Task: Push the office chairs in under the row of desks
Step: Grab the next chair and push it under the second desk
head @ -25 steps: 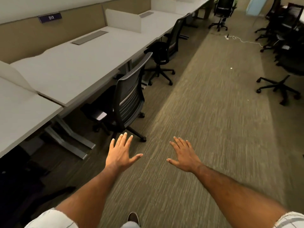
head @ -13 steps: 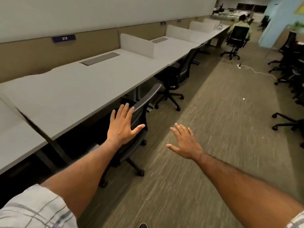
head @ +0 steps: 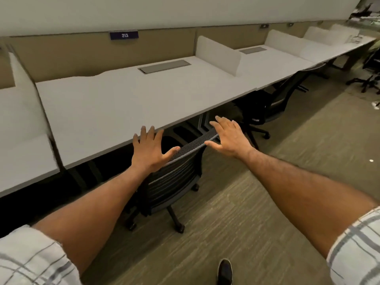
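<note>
A black mesh-backed office chair (head: 174, 179) stands right in front of me, its seat partly under the white desk (head: 115, 103). My left hand (head: 151, 151) is spread flat at the left end of the backrest's top edge. My right hand (head: 228, 137) is spread at the right end of that edge. Both hands have their fingers apart and hold nothing; whether the palms touch the backrest I cannot tell. A second black chair (head: 273, 108) sits partly under the neighbouring desk to the right.
White divider panels (head: 218, 55) split the long desk row, under a wall sign reading 213 (head: 124, 35). More black chairs (head: 368, 79) stand at the far right. Striped carpet (head: 267, 202) spreads behind the chair, and my shoe (head: 225, 271) shows at the bottom.
I have stepped up to the nearest chair and turned toward the desk. Both hands rose from over the carpet to the top edge of its backrest.
</note>
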Available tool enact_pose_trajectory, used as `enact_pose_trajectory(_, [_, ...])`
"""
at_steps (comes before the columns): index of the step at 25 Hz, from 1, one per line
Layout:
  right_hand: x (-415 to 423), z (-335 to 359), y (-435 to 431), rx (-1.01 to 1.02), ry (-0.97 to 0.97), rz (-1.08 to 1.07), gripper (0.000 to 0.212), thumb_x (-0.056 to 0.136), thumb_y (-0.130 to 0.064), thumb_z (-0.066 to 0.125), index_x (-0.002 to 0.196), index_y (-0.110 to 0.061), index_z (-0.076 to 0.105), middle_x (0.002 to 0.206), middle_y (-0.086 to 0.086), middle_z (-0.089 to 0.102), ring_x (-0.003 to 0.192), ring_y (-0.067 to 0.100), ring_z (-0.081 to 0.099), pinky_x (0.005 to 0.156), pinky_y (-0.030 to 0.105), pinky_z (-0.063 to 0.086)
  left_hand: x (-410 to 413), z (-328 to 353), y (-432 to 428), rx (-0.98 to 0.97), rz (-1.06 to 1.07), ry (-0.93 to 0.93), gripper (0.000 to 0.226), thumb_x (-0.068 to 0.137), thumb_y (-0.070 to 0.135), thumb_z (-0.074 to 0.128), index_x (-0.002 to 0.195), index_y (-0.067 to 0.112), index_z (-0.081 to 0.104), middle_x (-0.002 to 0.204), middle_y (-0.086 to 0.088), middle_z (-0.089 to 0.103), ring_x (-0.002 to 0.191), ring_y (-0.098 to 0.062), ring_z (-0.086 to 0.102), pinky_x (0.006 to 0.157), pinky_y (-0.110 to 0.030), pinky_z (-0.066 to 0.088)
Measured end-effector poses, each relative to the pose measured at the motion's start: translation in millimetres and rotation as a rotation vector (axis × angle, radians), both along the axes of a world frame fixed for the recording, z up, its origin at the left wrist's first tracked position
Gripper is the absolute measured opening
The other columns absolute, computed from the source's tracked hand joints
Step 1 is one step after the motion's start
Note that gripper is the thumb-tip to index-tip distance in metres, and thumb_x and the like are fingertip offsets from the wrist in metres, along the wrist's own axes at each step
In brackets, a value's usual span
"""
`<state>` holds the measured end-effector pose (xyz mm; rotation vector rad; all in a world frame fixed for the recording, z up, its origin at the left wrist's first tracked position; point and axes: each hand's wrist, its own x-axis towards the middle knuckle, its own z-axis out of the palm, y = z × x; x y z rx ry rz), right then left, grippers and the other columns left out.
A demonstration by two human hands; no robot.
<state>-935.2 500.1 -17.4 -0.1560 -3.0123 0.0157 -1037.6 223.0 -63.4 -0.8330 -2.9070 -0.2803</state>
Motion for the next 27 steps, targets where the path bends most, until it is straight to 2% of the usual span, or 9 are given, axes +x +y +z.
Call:
enact_pose_trajectory(3, [-41, -12, 34, 0.003, -0.050, 0.100, 0.081, 0.099, -0.067, 0.042, 0.161, -0.016, 0.027, 0.170, 0.012, 0.019, 0.157, 0.029, 0.013, 0.127, 0.052, 0.011, 9, -19, 27, 0.007, 0.147, -0.194, 0.100, 0.083, 0.091, 0.023, 0.149, 0.019, 0.045, 0.151, -0.011, 0.048, 0.142, -0.035, 0.037, 0.112, -0.058, 0.036])
enact_pose_trajectory(5, [-69, -17, 55, -0.013, -0.027, 0.180, 0.079, 0.099, -0.067, 0.042, 0.159, -0.015, 0.032, 0.167, 0.011, 0.025, 0.155, 0.030, 0.019, 0.126, 0.054, 0.014, 17, -25, 42, 0.013, 0.261, -0.324, 0.096, 0.082, 0.091, 0.023, 0.135, 0.020, 0.058, 0.127, -0.006, 0.065, 0.119, -0.030, 0.059, 0.099, -0.051, 0.049])
enact_pose_trajectory(8, [-106, -28, 79, -0.050, -0.021, 0.249, 0.076, 0.098, -0.065, 0.044, 0.154, -0.013, 0.041, 0.161, 0.011, 0.037, 0.149, 0.030, 0.032, 0.123, 0.053, 0.022, 28, -28, 52, -0.044, 0.295, -0.290, 0.098, 0.074, 0.095, 0.009, 0.108, 0.024, 0.066, 0.088, 0.007, 0.068, 0.083, -0.018, 0.065, 0.086, -0.045, 0.053])
enact_pose_trajectory(10, [-118, -42, 94, -0.103, -0.140, 0.297, 0.070, 0.099, -0.064, 0.046, 0.146, -0.012, 0.052, 0.152, 0.013, 0.050, 0.142, 0.030, 0.042, 0.121, 0.051, 0.027, 33, -29, 56, -0.050, 0.302, -0.251, 0.094, 0.075, 0.094, 0.008, 0.109, 0.028, 0.067, 0.087, 0.010, 0.068, 0.081, -0.015, 0.065, 0.083, -0.042, 0.054])
enact_pose_trajectory(12, [-116, -60, 107, -0.108, -0.232, 0.344, 0.064, 0.100, -0.067, 0.038, 0.120, -0.016, 0.072, 0.117, 0.008, 0.073, 0.113, 0.026, 0.064, 0.109, 0.048, 0.040, 36, -32, 60, -0.043, 0.311, -0.231, 0.091, 0.077, 0.093, 0.011, 0.112, 0.031, 0.068, 0.089, 0.012, 0.069, 0.080, -0.012, 0.064, 0.078, -0.039, 0.054])
enact_pose_trajectory(14, [-111, -71, 118, -0.104, -0.171, 0.364, 0.066, 0.100, -0.068, 0.033, 0.097, -0.019, 0.077, 0.085, 0.000, 0.073, 0.084, 0.020, 0.066, 0.093, 0.044, 0.049, 38, -34, 67, -0.050, 0.317, -0.201, 0.089, 0.078, 0.094, 0.013, 0.111, 0.033, 0.069, 0.087, 0.014, 0.069, 0.077, -0.009, 0.063, 0.072, -0.036, 0.053])
enact_pose_trajectory(16, [-108, -76, 123, -0.095, -0.147, 0.374, 0.068, 0.100, -0.068, 0.032, 0.091, -0.018, 0.077, 0.080, -0.001, 0.071, 0.079, 0.019, 0.064, 0.084, 0.043, 0.051, 39, -34, 74, -0.054, 0.332, -0.172, 0.090, 0.077, 0.096, 0.012, 0.106, 0.034, 0.069, 0.082, 0.015, 0.068, 0.074, -0.007, 0.062, 0.066, -0.033, 0.051])
enact_pose_trajectory(19, [-108, -76, 132, -0.102, -0.180, 0.379, 0.070, 0.099, -0.070, 0.032, 0.086, -0.017, 0.075, 0.080, 0.000, 0.070, 0.077, 0.020, 0.064, 0.081, 0.042, 0.050, 40, -35, 83, -0.055, 0.346, -0.170, 0.092, 0.074, 0.099, 0.012, 0.104, 0.035, 0.070, 0.080, 0.017, 0.066, 0.070, -0.003, 0.059, 0.058, -0.028, 0.045])
enact_pose_trajectory(27, [-72, -86, 131, -0.105, -0.126, 0.385, 0.064, 0.090, -0.075, 0.024, 0.066, -0.025, 0.056, 0.067, -0.011, 0.054, 0.067, 0.014, 0.050, 0.075, 0.039, 0.032, 47, -32, 62, -0.088, 0.222, -0.273, 0.097, 0.062, 0.108, 0.023, 0.115, 0.039, 0.066, 0.096, 0.021, 0.064, 0.085, -0.002, 0.058, 0.070, -0.029, 0.048])
